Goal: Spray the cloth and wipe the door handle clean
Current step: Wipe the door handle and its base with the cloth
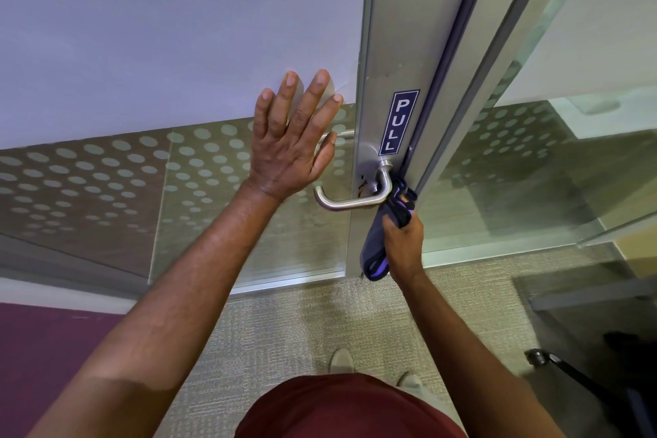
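Observation:
A brushed-metal lever door handle (350, 201) sticks out of the aluminium door frame, below a blue PULL sticker (399, 122). My right hand (403, 240) grips a folded dark grey cloth with purple edging (377, 249). The cloth's upper end presses against the bend of the handle by the door's edge, and its lower end hangs down. My left hand (297, 139) lies flat with spread fingers on the frosted glass door panel (177, 46), just left of the handle. No spray bottle is in view.
The glass door (249, 231) has a dotted band low down. A glass side panel (533, 153) stands to the right. Carpet floor (284, 324) lies below, my shoes (341, 359) on it. A dark chair base with a castor (537, 356) is at lower right.

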`<state>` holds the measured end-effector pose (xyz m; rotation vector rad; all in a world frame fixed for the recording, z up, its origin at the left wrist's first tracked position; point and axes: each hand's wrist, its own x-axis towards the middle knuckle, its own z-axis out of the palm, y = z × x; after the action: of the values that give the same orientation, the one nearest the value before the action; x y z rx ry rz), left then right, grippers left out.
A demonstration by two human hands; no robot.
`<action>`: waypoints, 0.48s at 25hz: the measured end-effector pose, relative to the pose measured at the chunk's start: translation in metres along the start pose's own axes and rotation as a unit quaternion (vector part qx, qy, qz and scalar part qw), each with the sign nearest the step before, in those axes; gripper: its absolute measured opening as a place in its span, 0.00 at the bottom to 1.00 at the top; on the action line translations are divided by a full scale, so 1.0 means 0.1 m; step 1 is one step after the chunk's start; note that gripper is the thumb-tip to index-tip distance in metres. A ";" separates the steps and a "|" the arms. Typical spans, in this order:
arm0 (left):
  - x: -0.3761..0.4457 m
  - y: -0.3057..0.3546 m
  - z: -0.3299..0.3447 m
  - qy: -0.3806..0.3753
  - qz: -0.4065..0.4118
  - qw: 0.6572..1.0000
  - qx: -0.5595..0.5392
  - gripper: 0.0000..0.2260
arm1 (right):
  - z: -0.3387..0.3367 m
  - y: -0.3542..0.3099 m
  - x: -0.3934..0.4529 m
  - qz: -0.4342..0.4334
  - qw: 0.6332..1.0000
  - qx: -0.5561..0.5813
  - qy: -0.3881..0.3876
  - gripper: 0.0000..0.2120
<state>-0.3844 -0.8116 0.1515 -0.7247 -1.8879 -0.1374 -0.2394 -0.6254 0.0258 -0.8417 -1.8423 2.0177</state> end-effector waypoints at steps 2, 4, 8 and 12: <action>0.00 0.00 0.00 0.004 0.001 1.000 0.004 0.28 | 0.05 -0.12 -0.01 0.000 0.999 0.031 0.012 0.05; 0.00 0.01 0.00 0.005 0.006 1.000 0.008 0.29 | 0.07 -0.22 -0.08 -0.016 0.999 0.042 0.029 0.08; -0.01 0.00 0.04 0.010 0.015 1.000 0.017 0.32 | 0.05 -0.44 -0.13 -0.108 0.993 0.033 0.029 0.22; -0.02 0.00 0.08 0.021 0.020 0.999 0.030 0.34 | 0.13 -0.50 -0.01 -0.168 0.986 0.006 -0.009 0.27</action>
<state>-0.3906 -0.8087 0.1464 -0.7123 -1.8286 -0.0698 -0.2550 -0.6289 0.0753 -0.4713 -1.8354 1.8253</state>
